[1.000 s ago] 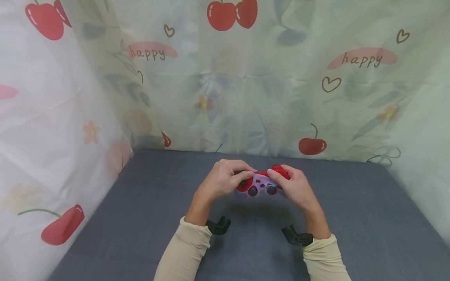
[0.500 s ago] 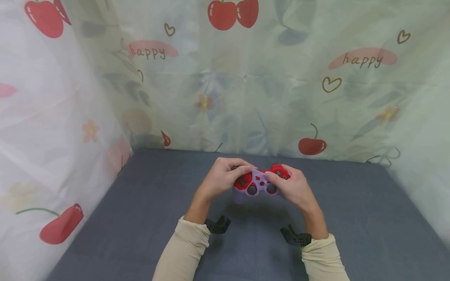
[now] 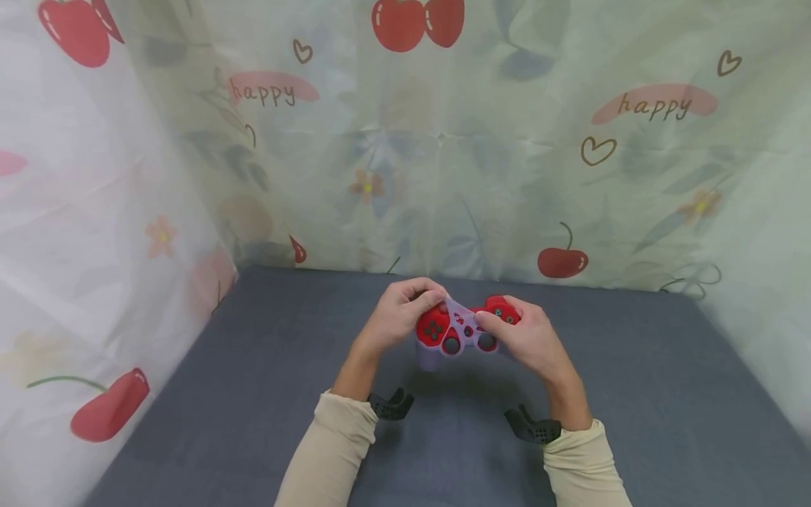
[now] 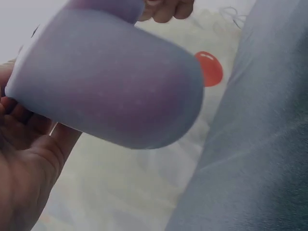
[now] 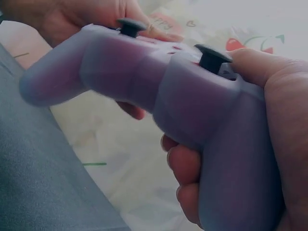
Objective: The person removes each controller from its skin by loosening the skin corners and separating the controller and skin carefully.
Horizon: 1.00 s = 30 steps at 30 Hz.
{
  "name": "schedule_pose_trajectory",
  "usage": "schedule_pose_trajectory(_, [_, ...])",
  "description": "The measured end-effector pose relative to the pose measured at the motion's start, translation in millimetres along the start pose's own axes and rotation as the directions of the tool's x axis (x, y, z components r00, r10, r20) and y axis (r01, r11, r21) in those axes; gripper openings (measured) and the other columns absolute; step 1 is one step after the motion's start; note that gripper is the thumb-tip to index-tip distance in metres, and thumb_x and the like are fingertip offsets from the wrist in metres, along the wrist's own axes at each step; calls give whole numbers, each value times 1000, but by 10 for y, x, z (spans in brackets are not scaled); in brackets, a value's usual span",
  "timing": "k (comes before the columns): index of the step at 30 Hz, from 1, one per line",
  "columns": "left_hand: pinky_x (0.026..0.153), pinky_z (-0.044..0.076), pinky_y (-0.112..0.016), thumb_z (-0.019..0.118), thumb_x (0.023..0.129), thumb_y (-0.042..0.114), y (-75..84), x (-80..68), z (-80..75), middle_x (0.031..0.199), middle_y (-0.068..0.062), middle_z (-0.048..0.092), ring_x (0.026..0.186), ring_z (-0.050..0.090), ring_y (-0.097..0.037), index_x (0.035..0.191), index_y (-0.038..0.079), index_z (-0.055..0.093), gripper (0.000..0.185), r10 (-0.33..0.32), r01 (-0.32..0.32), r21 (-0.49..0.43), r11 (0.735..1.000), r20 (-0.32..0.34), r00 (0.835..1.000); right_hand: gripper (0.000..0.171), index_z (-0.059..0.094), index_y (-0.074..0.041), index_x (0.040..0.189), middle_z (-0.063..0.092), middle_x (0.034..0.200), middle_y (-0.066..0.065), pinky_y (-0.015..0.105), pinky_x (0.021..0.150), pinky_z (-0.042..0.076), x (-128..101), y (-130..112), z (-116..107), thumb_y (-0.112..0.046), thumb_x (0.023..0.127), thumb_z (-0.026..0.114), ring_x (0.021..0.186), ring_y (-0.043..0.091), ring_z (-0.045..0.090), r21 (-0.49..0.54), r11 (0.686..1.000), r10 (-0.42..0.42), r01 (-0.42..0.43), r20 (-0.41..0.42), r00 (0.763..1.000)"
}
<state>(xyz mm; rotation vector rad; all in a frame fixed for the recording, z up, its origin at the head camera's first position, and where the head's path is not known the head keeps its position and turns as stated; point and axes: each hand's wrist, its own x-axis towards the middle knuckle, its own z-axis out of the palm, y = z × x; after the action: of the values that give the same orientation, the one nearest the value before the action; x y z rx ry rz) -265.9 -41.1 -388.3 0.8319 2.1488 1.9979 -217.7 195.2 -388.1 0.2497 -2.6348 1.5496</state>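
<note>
Change: lilac cover is now sitting further over the red controller.
Left hand: gripping the cover.
Right hand: clasping the controller.

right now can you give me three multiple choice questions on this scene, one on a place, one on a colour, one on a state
1. Where is the game controller?
A. lying flat on the grey table
B. held above the grey table between both hands
C. hanging on the curtain

2. What colour is the soft cover round the controller?
A. pale purple
B. green
C. black

3. How does the left hand stand?
A. flat on the table
B. hanging at rest, holding nothing
C. pinching the top edge of the cover

Answers:
1 B, the head view shows the left hand and right hand holding it up, a shadow beneath.
2 A, both wrist views show pale purple over the grips.
3 C, its fingertips are curled on the purple edge beside the red face.
</note>
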Motion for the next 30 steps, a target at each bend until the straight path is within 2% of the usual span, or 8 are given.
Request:
schedule_pose_trajectory(4, [65,52,-22,61,102,16,-47,12,12,83,0,62,70,58,-12,103,0,69,18,-6,6,-18,1000,5,1000,37,61,-8,100,67,83,10,31,65,58,-7,9,-2,-42,90,73,71,24,65,-6,1000,-3,4,15,1000])
schedule_pose_trajectory(16, [70,54,-20,62,102,18,-198,63,17,84,3,65,76,59,-11,104,-1,69,20,-58,52,-107,993,-52,997,37,61,-8,99,67,82,10,34,64,58,10,25,-2,-41,90,74,69,24,64,-27,1000,6,-5,32,999])
schedule_pose_trajectory(22, [72,56,-20,62,102,17,-199,73,17,82,2,66,77,64,-12,101,-1,68,20,-37,29,-107,994,-69,997,35,61,-9,102,68,84,10,40,67,60,12,30,-8,-38,89,74,70,25,65,-31,999,-9,11,40,999])
schedule_pose_trajectory(30, [74,57,-22,62,102,17,-168,67,10,81,1,65,78,66,-14,98,-1,67,20,8,-10,-64,998,-39,999,33,62,-9,104,68,85,10,39,65,59,-22,-21,-32,-36,89,75,69,24,65,-42,998,-46,48,36,998])
